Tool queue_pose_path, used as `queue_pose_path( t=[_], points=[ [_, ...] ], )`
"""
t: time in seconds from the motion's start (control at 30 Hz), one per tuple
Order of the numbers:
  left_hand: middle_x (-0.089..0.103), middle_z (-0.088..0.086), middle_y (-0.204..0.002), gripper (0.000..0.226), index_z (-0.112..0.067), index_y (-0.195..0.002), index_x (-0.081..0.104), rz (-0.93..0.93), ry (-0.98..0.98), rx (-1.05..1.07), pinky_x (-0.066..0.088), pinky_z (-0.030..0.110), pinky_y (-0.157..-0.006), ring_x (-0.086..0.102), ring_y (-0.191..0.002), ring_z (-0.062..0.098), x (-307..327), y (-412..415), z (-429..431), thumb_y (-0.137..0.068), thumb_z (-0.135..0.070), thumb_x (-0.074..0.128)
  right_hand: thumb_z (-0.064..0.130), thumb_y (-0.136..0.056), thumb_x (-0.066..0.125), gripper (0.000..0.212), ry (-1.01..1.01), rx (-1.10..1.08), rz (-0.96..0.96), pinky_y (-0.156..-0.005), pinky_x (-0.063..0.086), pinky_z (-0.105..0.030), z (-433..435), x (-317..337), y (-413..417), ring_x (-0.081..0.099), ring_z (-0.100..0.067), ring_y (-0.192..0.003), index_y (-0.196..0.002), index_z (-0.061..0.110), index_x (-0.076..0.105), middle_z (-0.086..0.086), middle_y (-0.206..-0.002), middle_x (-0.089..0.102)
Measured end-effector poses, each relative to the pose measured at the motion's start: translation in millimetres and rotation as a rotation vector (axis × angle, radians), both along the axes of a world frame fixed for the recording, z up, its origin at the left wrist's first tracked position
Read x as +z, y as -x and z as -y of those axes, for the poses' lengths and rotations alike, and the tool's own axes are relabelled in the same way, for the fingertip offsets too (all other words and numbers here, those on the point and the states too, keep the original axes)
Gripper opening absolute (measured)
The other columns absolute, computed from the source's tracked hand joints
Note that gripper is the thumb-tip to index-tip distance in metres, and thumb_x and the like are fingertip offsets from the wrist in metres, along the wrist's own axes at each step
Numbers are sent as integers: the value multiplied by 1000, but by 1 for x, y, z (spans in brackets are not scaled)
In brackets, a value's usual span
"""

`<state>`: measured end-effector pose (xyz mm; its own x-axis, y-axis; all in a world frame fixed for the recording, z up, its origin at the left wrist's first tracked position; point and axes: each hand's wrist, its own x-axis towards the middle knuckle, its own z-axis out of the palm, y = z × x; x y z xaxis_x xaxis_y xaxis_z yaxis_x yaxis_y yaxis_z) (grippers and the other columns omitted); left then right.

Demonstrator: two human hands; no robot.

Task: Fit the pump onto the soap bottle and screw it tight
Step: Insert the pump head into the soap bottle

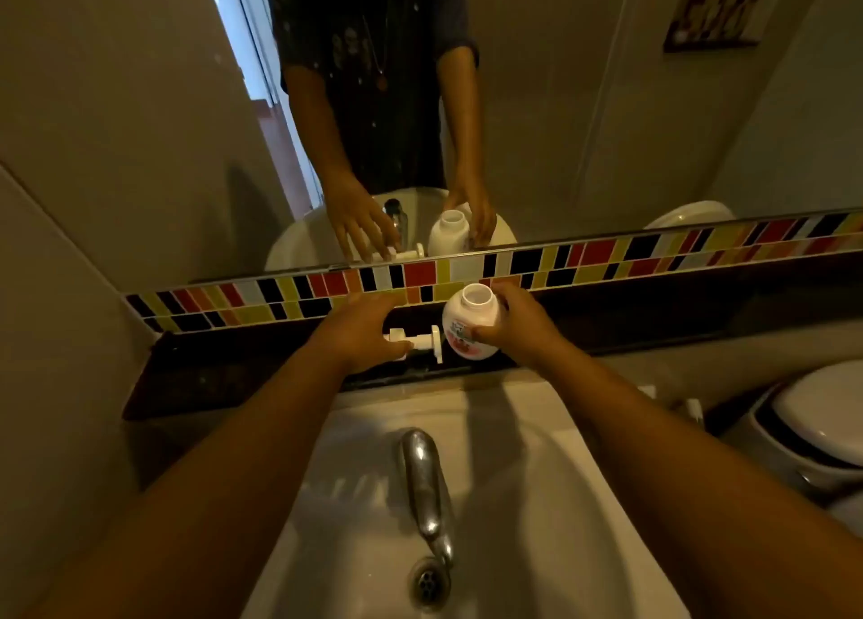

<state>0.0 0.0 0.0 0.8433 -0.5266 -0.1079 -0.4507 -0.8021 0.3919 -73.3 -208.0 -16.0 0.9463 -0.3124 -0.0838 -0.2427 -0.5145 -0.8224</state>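
A white soap bottle (467, 324) with a red label stands upright on the dark shelf (233, 375) behind the sink, its neck uncapped. My right hand (518, 324) wraps around its right side and holds it. The white pump (422, 340) lies on its side on the shelf just left of the bottle. My left hand (364, 333) hovers over the pump's left end, fingers spread; the thumb touches or nearly touches it, and I cannot tell whether it grips.
A white sink (537, 478) with a metal tap (422, 483) and drain (427, 581) lies below my arms. A mirror (583, 104) and a coloured tile strip (607, 259) back the shelf. A toilet (817, 422) stands at the right.
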Motion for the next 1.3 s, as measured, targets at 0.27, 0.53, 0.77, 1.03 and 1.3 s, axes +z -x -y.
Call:
queue_pose_path(
  t=[0.27, 0.53, 0.77, 1.03, 1.3],
  points=[
    [51, 1, -144, 68, -30, -141, 45, 40, -222, -73, 34, 42, -103, 38, -133, 26, -21, -8, 6, -79, -41, 73, 24, -76, 75, 60, 7, -24, 62, -98, 46, -41, -7, -15, -1, 52, -26, -124, -129, 19, 46, -7, -134, 56],
    [57, 5, -128, 56, -27, -129, 56, 88, -174, -34, 44, 41, -94, 49, -118, 26, -12, -15, -1, -77, -36, 75, 25, -76, 74, 60, 3, -10, 72, -97, 46, -41, -6, -16, 2, 52, -25, -124, -129, 20, 46, -7, -134, 55],
    [60, -8, -107, 40, -27, -117, 61, -45, 389, -4, 48, 33, -83, 57, -102, 16, 42, -14, 6, -80, -32, 76, 28, -76, 75, 59, -20, -18, 83, -97, 48, -42, -7, -15, 5, 54, -24, -122, -127, 22, 47, -6, -132, 57],
    [59, -2, -134, 57, -21, -136, 47, -231, 818, 34, 51, 24, -86, 58, -118, 16, 72, 1, 55, -85, -27, 71, 28, -74, 76, 63, -17, -20, 69, -100, 48, -45, -7, -13, 4, 53, -24, -124, -129, 22, 47, -6, -134, 56],
    [56, 2, -141, 63, -23, -141, 42, -230, 889, 54, 49, 39, -100, 56, -126, 21, 71, 5, 72, -85, -28, 70, 36, -74, 75, 63, -12, -5, 72, -97, 48, -41, -5, -16, 5, 55, -22, -121, -129, 25, 46, -4, -133, 56]
  ],
)
